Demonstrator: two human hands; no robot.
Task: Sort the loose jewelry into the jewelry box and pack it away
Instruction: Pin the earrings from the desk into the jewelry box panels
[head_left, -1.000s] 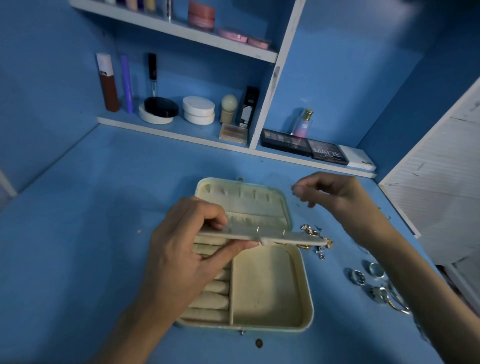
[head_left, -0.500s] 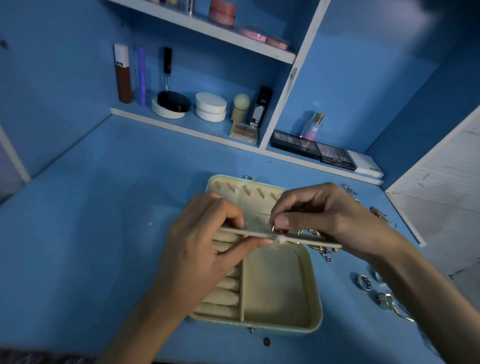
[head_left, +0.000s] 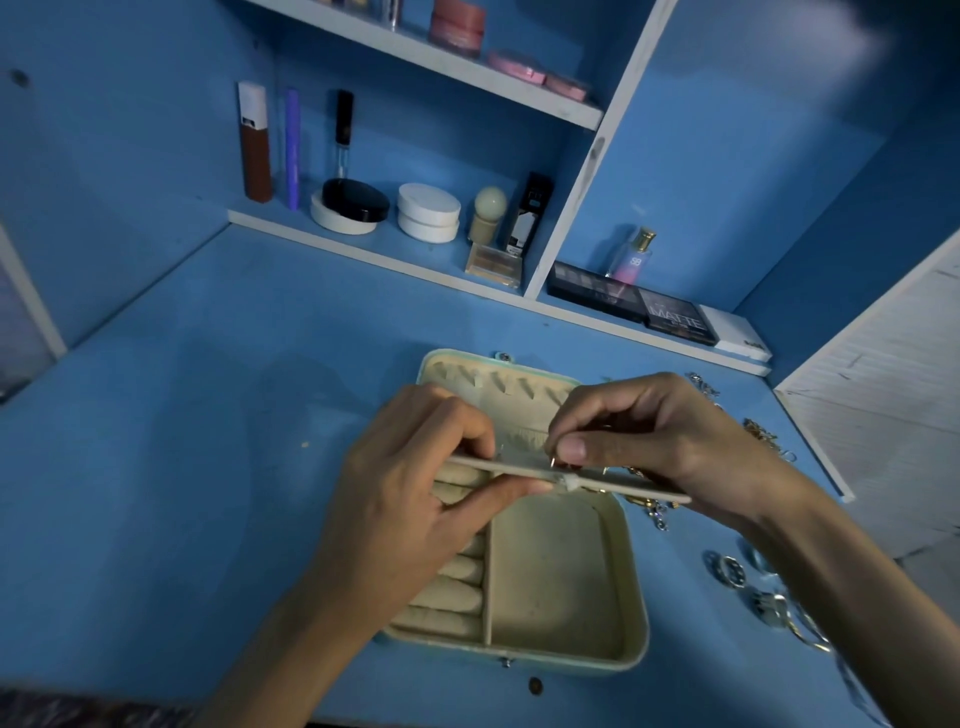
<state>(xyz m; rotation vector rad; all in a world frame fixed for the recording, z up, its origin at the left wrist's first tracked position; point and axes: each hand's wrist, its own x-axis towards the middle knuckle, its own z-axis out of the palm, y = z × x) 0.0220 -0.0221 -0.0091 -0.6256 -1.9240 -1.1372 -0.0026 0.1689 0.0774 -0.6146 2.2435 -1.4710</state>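
Blue bench (head_left: 208, 467) in a blue-walled corner. White-edged shelf (head_left: 363, 249) at the back with cosmetics: brown tube (head_left: 254, 150), black-lid jar (head_left: 355, 200), white compacts (head_left: 428, 210), perfume bottle (head_left: 631, 254), dark palettes (head_left: 675, 319). White slatted panel (head_left: 883, 415) at right. Small brown round thing (head_left: 535, 685) lies on the bench just in front of the box.

Cream jewelry box (head_left: 636, 597) lies open mid-bench, lid (head_left: 498, 384) laid back toward the shelf. Base has ring rolls (head_left: 447, 597) in the left part and a plain compartment (head_left: 550, 571) on the right; nothing visible in the compartment. A thin cream panel (head_left: 649, 492) is held edge-on across the box, above the hinge line.

Loose jewelry sits on the bench right of the box: rings (head_left: 727, 569) near the front, gold chains (head_left: 763, 434) further back, and a small cluster (head_left: 649, 506) right beside the box's right rim, partly under the panel.

Left grip (head_left: 410, 499) comes in from the lower left, over the ring rolls. Thumb on the near side, fingers curled over the far side, pinching the panel's left half.

Right grip (head_left: 654, 441) comes in from the lower right, wrist over the loose pieces. Thumb and forefinger are closed narrow on a tiny gold pin (head_left: 554, 460) at the panel's top edge, mid-length. Pin is too small to say what kind of piece it is. The two grips are near each other, not touching.
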